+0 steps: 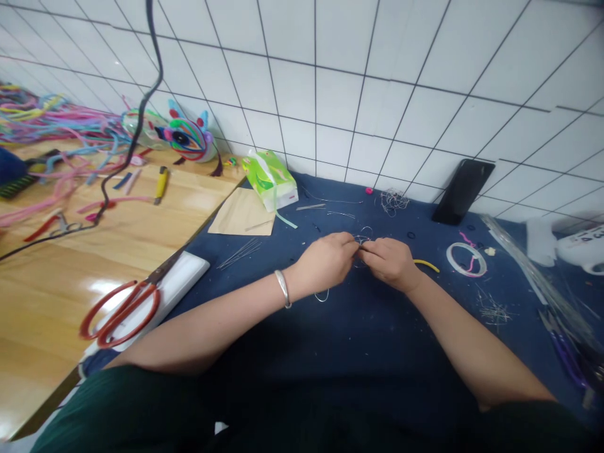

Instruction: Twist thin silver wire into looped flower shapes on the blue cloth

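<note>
1. Thin silver wire piece (362,240), just right of frame centre, pinched between both hands over the dark blue cloth (358,333). Very fine, looped or tangled at the top; exact shape too small to tell.
2. Left hand (325,261) closed in a fingertip pinch on the wire's left side; silver bangle (283,288) on that wrist. A loose loop of wire (322,296) shows just below the hand.
3. Right hand (389,263) also clenched on the wire, fingertips meeting the left's. Both arms rest on the cloth.
4. Risk, as a judgement: wire this fine could kink or snap if twisted hard, and its cut ends could prick a fingertip.
5. Risk: if the pinch slips, the piece drops onto the cloth among other stray wire and is hard to find again. Loose scraps lie at right (493,310), a small tangle (393,201) above the hands, straight lengths (240,253) at left.
6. Risk: forearms sweeping the cloth could drag the loose loop or scatter scraps.
7. Near the right hand: yellow piece (427,265), tape roll (466,259).
8. Further out: phone (462,190) leaning on the tiled wall, green tissue pack (270,179), brown envelope (243,212), red-handled scissors (125,308) lower left, coloured pipe cleaners (61,135) upper left on the wooden table (56,302).
</note>
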`<state>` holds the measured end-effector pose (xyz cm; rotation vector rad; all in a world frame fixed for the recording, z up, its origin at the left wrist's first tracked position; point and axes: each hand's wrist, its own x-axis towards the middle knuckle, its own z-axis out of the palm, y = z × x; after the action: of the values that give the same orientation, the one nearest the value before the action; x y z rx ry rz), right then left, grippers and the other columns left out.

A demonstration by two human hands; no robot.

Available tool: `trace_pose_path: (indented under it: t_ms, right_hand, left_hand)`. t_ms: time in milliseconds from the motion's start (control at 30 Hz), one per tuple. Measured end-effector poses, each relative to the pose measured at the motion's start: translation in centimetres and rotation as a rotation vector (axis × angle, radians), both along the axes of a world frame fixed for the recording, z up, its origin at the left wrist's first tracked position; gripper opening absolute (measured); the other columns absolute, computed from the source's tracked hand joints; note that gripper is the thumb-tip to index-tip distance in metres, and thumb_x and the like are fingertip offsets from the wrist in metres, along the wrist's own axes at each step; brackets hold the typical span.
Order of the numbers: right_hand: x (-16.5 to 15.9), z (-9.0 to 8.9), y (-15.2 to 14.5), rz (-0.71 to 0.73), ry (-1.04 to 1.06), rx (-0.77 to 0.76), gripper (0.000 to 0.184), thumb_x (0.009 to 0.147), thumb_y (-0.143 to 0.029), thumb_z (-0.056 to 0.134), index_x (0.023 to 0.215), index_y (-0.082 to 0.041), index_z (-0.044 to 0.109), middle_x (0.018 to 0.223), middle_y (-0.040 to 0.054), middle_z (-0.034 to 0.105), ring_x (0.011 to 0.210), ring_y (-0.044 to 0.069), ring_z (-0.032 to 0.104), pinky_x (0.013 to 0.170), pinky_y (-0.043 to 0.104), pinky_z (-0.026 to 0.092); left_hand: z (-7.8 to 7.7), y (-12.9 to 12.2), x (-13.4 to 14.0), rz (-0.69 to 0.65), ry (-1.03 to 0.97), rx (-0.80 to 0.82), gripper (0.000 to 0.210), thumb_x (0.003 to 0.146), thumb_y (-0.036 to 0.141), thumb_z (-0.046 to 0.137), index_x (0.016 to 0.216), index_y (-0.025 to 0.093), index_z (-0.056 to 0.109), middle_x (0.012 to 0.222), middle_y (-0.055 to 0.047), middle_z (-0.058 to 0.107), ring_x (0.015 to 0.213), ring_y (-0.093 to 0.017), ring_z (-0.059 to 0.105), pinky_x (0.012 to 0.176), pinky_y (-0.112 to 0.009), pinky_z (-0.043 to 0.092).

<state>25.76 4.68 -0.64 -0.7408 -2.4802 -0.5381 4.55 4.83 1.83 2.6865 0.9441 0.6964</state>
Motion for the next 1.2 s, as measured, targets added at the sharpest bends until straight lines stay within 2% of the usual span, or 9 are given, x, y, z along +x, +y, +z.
trace_pose_path:
  t_ms: [67,133,333,500,633,833,1000,1100,1200]
  right_hand:
    - [0.1,-0.1,0.0,-0.006,0.021,0.01,0.018,0.087,-0.013,0.051,0.098,-0.022,0.063,0.095,0.0037,0.069,0.073,0.015,0.057,0.065,0.03,0.044]
    - [0.0,-0.1,0.1,0.0,0.07,0.0,0.018,0.086,-0.013,0.052,0.099,-0.021,0.061,0.095,0.004,0.069,0.073,0.015,0.058,0.066,0.03,0.045]
    - [-0.8,-0.2,0.1,-0.042,0.318,-0.107,0.017,0.084,-0.015,0.057,0.1,-0.021,0.056,0.087,0.0034,0.069,0.073,0.015,0.062,0.069,0.027,0.05]
    - [-1.3,-0.3,-0.2,-0.156,0.387,-0.234,0.015,0.084,-0.019,0.058,0.099,-0.021,0.058,0.083,0.003,0.069,0.071,0.015,0.064,0.068,0.028,0.051]
    - [-1.6,0.0,-0.4,-0.19,0.463,-0.385,0.024,0.081,-0.018,0.06,0.105,-0.023,0.057,0.086,0.0018,0.069,0.071,0.015,0.065,0.069,0.028,0.052]
    - [-2.2,1.1,-0.8,-0.165,0.593,-0.673,0.04,0.077,-0.014,0.06,0.113,-0.026,0.05,0.095,0.0011,0.068,0.08,0.016,0.067,0.076,0.031,0.053]
    - [-2.5,1.9,-1.3,-0.106,0.598,-0.791,0.039,0.078,-0.012,0.057,0.114,-0.026,0.049,0.094,0.0005,0.069,0.083,0.016,0.067,0.08,0.032,0.052]
    - [-2.5,2.2,-1.2,-0.091,0.641,-0.827,0.034,0.079,-0.012,0.055,0.111,-0.025,0.051,0.094,0.001,0.068,0.084,0.015,0.066,0.081,0.032,0.052]
    - [-2.2,2.5,-1.0,-0.087,0.689,-0.839,0.028,0.079,-0.013,0.054,0.105,-0.023,0.054,0.093,0.0018,0.068,0.086,0.015,0.066,0.081,0.032,0.052]
  left_hand:
    - [0.1,-0.9,0.5,0.044,-0.015,0.025,0.027,0.083,0.017,0.052,0.108,0.009,0.059,0.107,-0.015,0.06,0.101,-0.025,0.058,0.086,-0.04,0.051]
    - [0.0,-1.1,0.7,0.06,-0.083,-0.012,0.028,0.083,0.018,0.053,0.11,0.01,0.058,0.107,-0.014,0.059,0.1,-0.024,0.058,0.087,-0.038,0.052]
    - [-0.6,0.0,0.4,0.098,-0.251,-0.188,0.032,0.082,0.019,0.058,0.113,0.016,0.058,0.106,-0.008,0.056,0.081,-0.014,0.059,0.078,-0.033,0.054]
    - [-0.8,0.1,0.5,0.111,-0.321,-0.321,0.042,0.077,0.017,0.062,0.118,0.019,0.053,0.104,-0.006,0.06,0.079,-0.014,0.061,0.076,-0.032,0.053]
    - [-0.9,0.3,0.5,0.098,-0.333,-0.35,0.05,0.074,0.016,0.064,0.121,0.02,0.05,0.109,-0.007,0.062,0.085,-0.016,0.062,0.076,-0.032,0.053]
    - [-1.4,1.0,0.4,0.078,-0.368,-0.324,0.042,0.075,0.011,0.058,0.116,0.019,0.053,0.104,-0.005,0.061,0.076,-0.012,0.061,0.073,-0.029,0.052]
    - [-1.4,1.5,0.1,0.044,-0.338,-0.245,0.035,0.074,0.008,0.058,0.107,0.018,0.059,0.086,-0.002,0.062,0.078,-0.014,0.057,0.071,-0.028,0.048]
    - [-1.4,1.9,-0.1,0.021,-0.347,-0.321,0.025,0.073,0.01,0.06,0.097,0.018,0.063,0.082,-0.001,0.063,0.074,-0.012,0.057,0.066,-0.026,0.047]
    - [-1.5,2.3,-0.3,-0.006,-0.403,-0.48,0.025,0.074,0.012,0.061,0.098,0.019,0.063,0.087,-0.001,0.064,0.075,-0.011,0.059,0.068,-0.025,0.048]
